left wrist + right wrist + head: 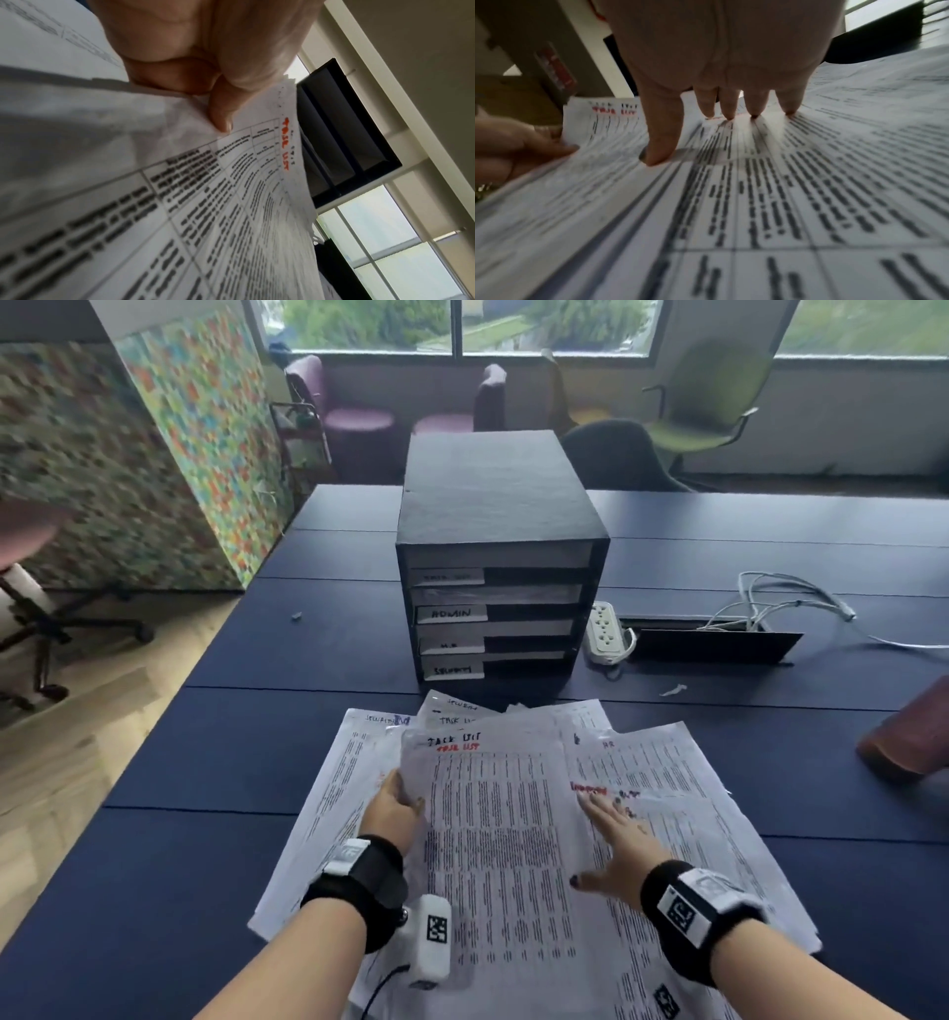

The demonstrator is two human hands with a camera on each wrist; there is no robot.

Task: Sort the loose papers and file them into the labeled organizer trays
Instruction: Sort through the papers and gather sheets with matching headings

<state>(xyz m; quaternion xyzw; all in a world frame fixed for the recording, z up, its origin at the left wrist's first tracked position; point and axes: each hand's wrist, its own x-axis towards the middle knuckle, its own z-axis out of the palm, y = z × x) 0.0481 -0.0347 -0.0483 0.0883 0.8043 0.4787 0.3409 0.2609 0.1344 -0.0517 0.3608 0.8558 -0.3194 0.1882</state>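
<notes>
Several printed sheets (667, 778) lie fanned on the dark blue table (205, 762) in front of a black organizer (498, 557) with labeled trays. My left hand (398, 806) pinches the left edge of the top sheet headed "TASK LIST" (493, 834), thumb on top (221, 119), and lifts that edge slightly. My right hand (608, 834) lies flat with straight, spread fingers (729, 105) pressing on the sheets to the right. The tray labels read "ADMIN" (452, 613) and others too blurred to read fully.
A white power strip (606, 631), an open cable hatch (714, 644) and loose white cables (785, 603) lie right of the organizer. A brown object (909, 737) sits at the right edge. Chairs stand behind the table and at the left.
</notes>
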